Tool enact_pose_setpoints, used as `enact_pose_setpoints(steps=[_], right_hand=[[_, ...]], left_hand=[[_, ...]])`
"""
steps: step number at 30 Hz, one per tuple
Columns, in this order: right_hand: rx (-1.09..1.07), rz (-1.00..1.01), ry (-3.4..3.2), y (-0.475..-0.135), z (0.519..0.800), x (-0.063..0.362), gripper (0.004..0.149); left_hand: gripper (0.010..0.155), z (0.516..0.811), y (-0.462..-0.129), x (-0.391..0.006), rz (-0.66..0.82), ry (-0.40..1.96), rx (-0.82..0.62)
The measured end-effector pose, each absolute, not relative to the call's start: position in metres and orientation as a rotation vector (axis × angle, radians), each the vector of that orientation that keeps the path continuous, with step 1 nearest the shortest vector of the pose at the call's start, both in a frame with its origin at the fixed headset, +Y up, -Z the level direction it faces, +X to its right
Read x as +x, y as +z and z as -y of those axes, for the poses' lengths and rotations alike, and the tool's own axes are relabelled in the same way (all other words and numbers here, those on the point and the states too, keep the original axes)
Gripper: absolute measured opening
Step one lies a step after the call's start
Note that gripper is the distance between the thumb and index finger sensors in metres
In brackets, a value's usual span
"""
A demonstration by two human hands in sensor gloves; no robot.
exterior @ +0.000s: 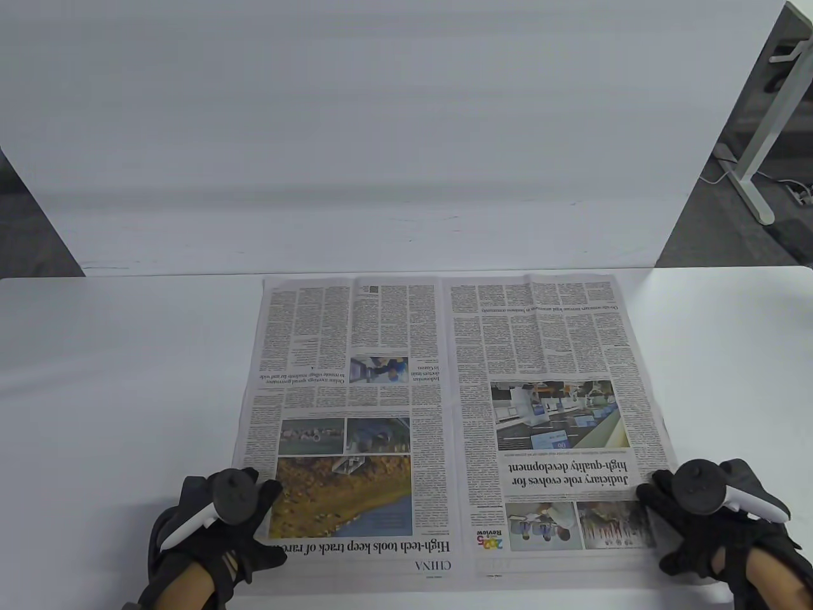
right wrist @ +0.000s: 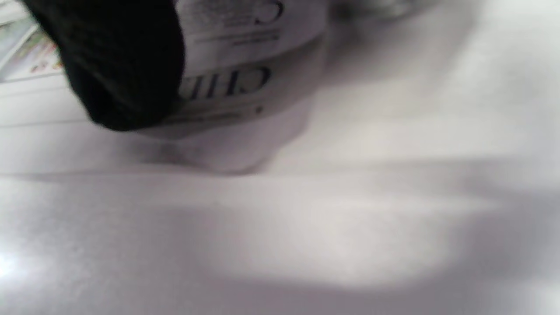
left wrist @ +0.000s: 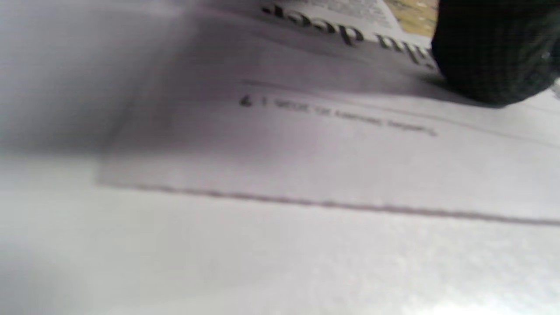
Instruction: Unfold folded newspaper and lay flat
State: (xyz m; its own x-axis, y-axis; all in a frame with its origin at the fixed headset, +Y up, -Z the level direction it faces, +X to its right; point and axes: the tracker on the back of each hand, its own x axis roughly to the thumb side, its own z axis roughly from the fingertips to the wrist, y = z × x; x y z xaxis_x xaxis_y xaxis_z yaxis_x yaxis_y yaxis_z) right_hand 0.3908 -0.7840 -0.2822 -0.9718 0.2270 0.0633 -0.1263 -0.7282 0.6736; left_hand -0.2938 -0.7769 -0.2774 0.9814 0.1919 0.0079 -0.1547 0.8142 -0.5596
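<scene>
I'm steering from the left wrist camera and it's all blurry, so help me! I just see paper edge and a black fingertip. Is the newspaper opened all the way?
Observer: Yes. From above, the newspaper lies spread open on the table, two pages side by side with a crease down the middle.
Operator: Where is the other hand?
Observer: The right hand rests on the near right corner of the paper, and the left hand rests on the near left corner.
Operator: Is the paper totally flat?
Observer: Not quite. The far right part shows a few wrinkles, and in the right wrist camera the near corner curls up a little by the fingertip.
</scene>
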Motion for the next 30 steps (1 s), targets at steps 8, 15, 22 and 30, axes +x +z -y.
enact_pose_setpoints(steps=[8,15,22,30], right_hand=[[0.164,-1.061,2.746,-0.280,0.782,0.409,0.100],[0.098,-1.067,2.765,-0.281,0.772,0.401,0.096],[-0.279,-0.702,2.801,-0.329,0.741,0.346,0.078],[-0.207,-0.522,2.874,-0.338,0.763,0.321,0.061]], left_hand=[[0.096,0.776,-0.275,-0.308,0.032,0.169,-0.589],[0.092,0.768,-0.276,-0.301,0.002,0.156,-0.600],[0.077,0.733,-0.323,-0.251,-0.044,0.115,-0.360],[0.067,0.758,-0.334,-0.232,-0.011,0.164,-0.345]])
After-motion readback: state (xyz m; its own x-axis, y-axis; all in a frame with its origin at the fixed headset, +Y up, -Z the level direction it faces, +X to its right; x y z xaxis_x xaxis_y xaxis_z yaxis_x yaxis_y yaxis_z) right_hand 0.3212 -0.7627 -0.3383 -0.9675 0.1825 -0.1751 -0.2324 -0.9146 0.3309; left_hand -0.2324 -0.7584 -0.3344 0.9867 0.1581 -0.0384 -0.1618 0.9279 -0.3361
